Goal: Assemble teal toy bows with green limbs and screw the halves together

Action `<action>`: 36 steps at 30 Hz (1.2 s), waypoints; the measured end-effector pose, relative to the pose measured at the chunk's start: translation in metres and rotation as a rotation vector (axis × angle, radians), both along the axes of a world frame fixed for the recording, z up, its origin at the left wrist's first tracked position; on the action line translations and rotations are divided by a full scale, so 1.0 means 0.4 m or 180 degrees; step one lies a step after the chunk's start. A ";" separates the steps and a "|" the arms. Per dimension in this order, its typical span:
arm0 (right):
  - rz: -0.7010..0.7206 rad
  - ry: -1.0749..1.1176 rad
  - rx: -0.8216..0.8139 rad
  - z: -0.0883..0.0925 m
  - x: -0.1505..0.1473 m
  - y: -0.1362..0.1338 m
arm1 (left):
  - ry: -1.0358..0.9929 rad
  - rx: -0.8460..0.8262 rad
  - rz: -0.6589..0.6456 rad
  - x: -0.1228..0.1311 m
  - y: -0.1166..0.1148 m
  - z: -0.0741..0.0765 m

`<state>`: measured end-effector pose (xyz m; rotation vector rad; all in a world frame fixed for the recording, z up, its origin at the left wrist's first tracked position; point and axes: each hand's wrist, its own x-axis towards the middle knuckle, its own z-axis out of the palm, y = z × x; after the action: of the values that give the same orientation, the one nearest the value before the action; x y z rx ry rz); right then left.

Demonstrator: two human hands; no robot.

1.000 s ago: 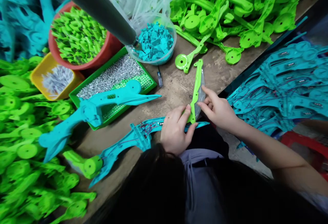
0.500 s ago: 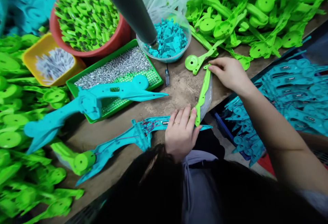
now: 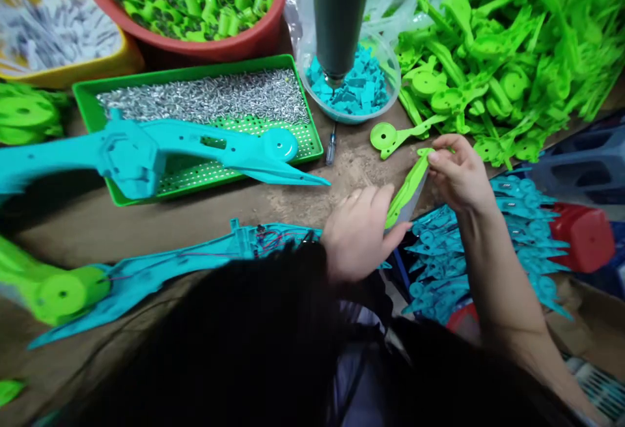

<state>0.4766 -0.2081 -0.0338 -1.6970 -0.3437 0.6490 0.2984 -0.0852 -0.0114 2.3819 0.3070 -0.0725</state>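
My right hand (image 3: 459,170) pinches the upper end of a lime-green plastic toy part (image 3: 409,189) that has a translucent strip along its right side. My left hand (image 3: 359,232) is closed at the part's lower end, thumb below and fingers above, hiding that tip. Beneath my left hand runs an open turquoise shell half (image 3: 215,245) with red wires inside, its right end mostly covered. At its left end sits a lime-green piece with a round hub (image 3: 63,293). A matching turquoise shell (image 3: 195,144) lies across the green tray, outer face up.
Silver screws fill much of the green tray (image 3: 117,192). Behind stand a red tub (image 3: 190,46) of green pieces, a yellow bin (image 3: 97,75) and a clear bowl (image 3: 356,114). A dark vertical tool (image 3: 339,17) hangs over the bowl. A small screwdriver (image 3: 331,148) lies nearby.
The view has shifted closer and to the right. The green part has tilted further rightward, with my right hand still at its top and my left hand at its lower end.
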 end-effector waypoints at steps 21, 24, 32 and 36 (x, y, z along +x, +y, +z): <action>0.0006 0.0632 -0.0170 -0.018 -0.122 0.016 | 0.0129 -0.2023 -0.0196 0.079 0.059 -0.039; 0.0110 0.0502 -0.0156 -0.018 -0.125 0.013 | 0.0138 -0.2009 -0.0221 0.077 0.060 -0.037; 0.0283 -0.0025 -0.0414 -0.019 -0.121 0.011 | 0.0078 -0.1963 -0.0078 0.086 0.057 -0.044; 0.0230 -0.0019 -0.0435 -0.009 -0.077 0.021 | 0.0106 -0.1838 -0.0031 0.086 0.060 -0.038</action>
<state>0.4458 -0.1998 -0.0375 -1.8236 -0.3735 0.7346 0.3327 -0.0613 -0.0265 1.8106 0.2488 -0.1801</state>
